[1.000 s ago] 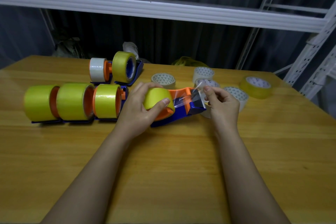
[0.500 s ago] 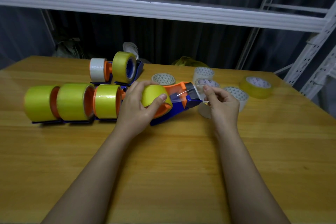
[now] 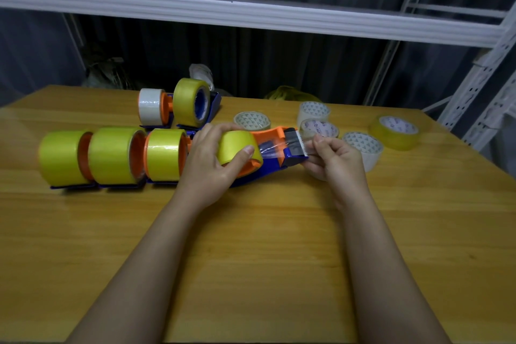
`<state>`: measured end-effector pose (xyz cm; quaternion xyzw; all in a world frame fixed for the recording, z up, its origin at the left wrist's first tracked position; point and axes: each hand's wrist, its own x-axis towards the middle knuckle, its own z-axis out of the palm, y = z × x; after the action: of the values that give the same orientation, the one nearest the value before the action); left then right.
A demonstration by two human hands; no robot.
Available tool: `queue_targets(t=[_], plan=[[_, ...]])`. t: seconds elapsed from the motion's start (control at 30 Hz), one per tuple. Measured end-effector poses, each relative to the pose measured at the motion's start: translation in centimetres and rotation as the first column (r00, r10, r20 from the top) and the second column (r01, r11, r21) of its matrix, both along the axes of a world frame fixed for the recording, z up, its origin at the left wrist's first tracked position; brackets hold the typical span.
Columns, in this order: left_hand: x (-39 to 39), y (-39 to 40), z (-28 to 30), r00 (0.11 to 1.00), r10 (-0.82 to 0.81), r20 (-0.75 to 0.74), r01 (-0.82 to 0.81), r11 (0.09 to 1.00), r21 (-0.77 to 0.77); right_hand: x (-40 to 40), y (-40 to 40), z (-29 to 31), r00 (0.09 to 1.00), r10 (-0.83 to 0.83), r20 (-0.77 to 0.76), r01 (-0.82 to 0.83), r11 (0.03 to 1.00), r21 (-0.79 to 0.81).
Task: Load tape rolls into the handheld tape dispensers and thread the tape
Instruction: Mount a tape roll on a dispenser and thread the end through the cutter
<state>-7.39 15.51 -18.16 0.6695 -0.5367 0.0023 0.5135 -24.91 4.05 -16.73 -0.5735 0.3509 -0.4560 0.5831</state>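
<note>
Once raised, dispenser [image 3: 279, 148] nose lower.

A: What's mid-frame?
B: A blue-and-orange dispenser [image 3: 276, 167] lying along the surface, head pointing right and slightly raised. A yellow roll [image 3: 237, 148] sits on its hub, and a clear strip of tape [image 3: 279, 146] runs from the roll across the head to the serrated edge.

A: And at left?
B: Three loaded dispensers [image 3: 111, 155] in a row, each with a yellow roll, standing side by side. Behind them, upper centre-left, two more [image 3: 178, 106], one white roll and one yellow.

A: Loose rolls?
B: Five [image 3: 363, 148] lying flat at centre right: four pale or clear, and one yellowish one farthest right.
</note>
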Motion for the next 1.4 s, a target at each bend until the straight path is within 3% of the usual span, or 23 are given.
queue_targets(t=[0.17, 0.4, 0.73, 0.83, 1.0, 1.1, 1.4], plan=[[0.4, 0.0, -0.1, 0.998, -0.017, 0.052, 0.013, 0.998, 0.068, 0.3, 0.1, -0.1, 1.0, -0.013, -0.004, 0.013, 0.999, -0.048], [0.5, 0.1, 0.0, 0.996, -0.082, -0.043, 0.086, 0.99, 0.108, 0.0, 0.0, -0.2, 0.998, -0.004, 0.063, 0.004, 1.0, 0.0], [0.8, 0.4, -0.2, 0.982, -0.184, -0.049, 0.19, 0.963, 0.189, -0.6, 0.4, 0.4, 0.989, -0.019, 0.149, 0.016, 1.0, 0.019], [0.5, 0.3, 0.2, 0.99, -0.139, -0.035, 0.143, 0.97, 0.195, -0.4, 0.5, 0.7, 0.988, -0.002, 0.153, 0.0, 1.0, 0.015], [-0.3, 0.2, 0.6, 0.986, 0.003, 0.166, -0.035, 0.981, 0.19, -0.4, 0.7, 1.1, 0.994, -0.004, 0.112, 0.013, 0.996, -0.087], [-0.3, 0.0, 0.6, 0.977, 0.047, 0.207, -0.092, 0.972, 0.215, -0.2, 0.8, 1.1, 0.996, -0.01, 0.083, 0.023, 0.989, -0.149], [0.5, -0.2, -0.1, 0.996, -0.045, 0.076, 0.031, 0.985, 0.173, 0.0, 0.4, 0.4, 1.0, 0.027, 0.013, -0.026, 0.994, -0.102]])
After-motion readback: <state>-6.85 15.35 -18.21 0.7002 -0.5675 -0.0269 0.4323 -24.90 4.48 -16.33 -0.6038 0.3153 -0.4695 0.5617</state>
